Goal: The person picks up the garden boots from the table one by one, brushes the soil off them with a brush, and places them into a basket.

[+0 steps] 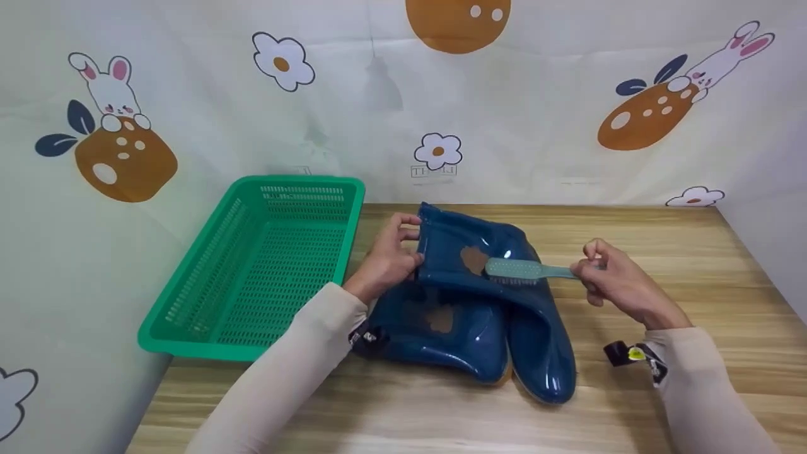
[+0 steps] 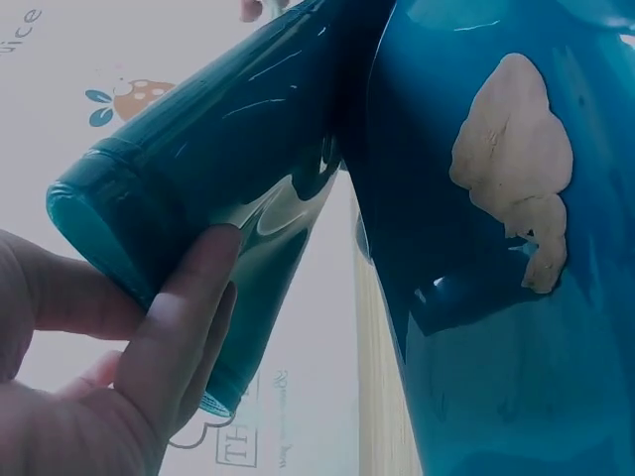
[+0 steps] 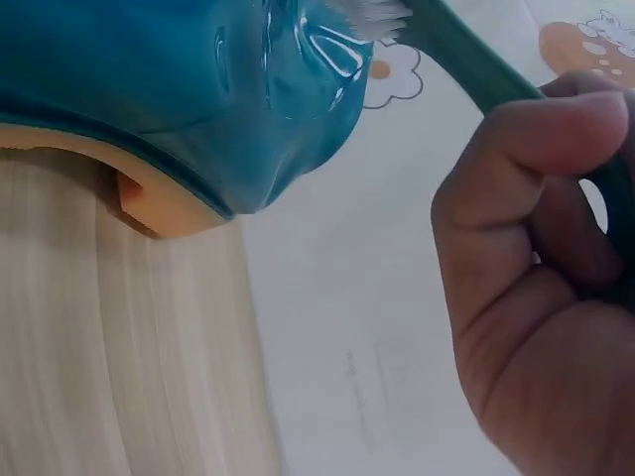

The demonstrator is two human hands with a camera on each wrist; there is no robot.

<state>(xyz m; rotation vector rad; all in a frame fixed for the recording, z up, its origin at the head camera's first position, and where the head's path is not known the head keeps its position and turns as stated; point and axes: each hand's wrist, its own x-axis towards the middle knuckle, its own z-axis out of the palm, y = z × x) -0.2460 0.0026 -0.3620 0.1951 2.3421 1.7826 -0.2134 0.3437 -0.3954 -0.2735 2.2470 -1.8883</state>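
Two glossy blue rubber boots lie on the table, each with a brown patch on its shaft. My left hand (image 1: 392, 255) grips the top opening of the upper boot (image 1: 451, 243), and the left wrist view shows the fingers curled over that rim. Beneath it rests the lower boot (image 1: 463, 337), its patch (image 2: 516, 159) large in the left wrist view. My right hand (image 1: 621, 280) holds a green brush (image 1: 514, 268) by its handle. The bristles face down on the upper boot's shaft, beside the brown patch (image 1: 473, 259). In the right wrist view, fingers wrap the brush handle (image 3: 476, 59).
A green plastic basket (image 1: 148, 337) with slotted sides stands at the left, close to the boots. Behind the wooden table (image 1: 643, 233) hangs a printed wall covering (image 1: 536, 126) with rabbits and flowers. Small dark cameras sit at both wrists.
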